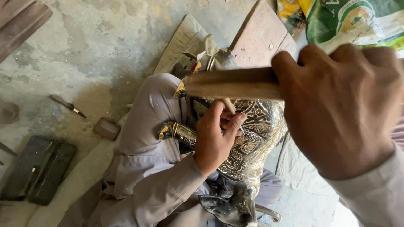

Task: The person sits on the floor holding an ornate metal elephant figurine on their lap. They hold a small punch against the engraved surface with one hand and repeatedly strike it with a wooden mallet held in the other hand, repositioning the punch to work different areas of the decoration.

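on the person's lap lies an ornate silver vessel (259,138), its engraved belly turned up and its handle (176,131) reaching out over the grey-clad thigh (147,122). the left hand (216,136) rests on the vessel's near side, fingers curled and pinched around a thin chisel (229,106) whose pale shaft rises from between thumb and fingers and stands tilted on the metal. above the vessel the right hand (341,109) is wrapped tight in a fist round a wooden mallet (231,83), which lies level across the view with its end directly over the chisel's top; whether the two touch cannot be told. the vessel's narrow lower end (229,208) points toward the bottom of the view, dark and shiny, near a curved metal piece (269,214).

beyond the vessel a wooden board (263,40) leans on the concrete floor (97,46), and beyond that, to the right, lies a green and yellow printed sack (357,19). well to the left of the vessel, on the floor, sit a small wooden block (106,128), a slim tool with a dark handle (67,105), and two dark flat cases (40,170) side by side. a pale mat (75,185) runs under the person's leg, between the vessel and the cases.
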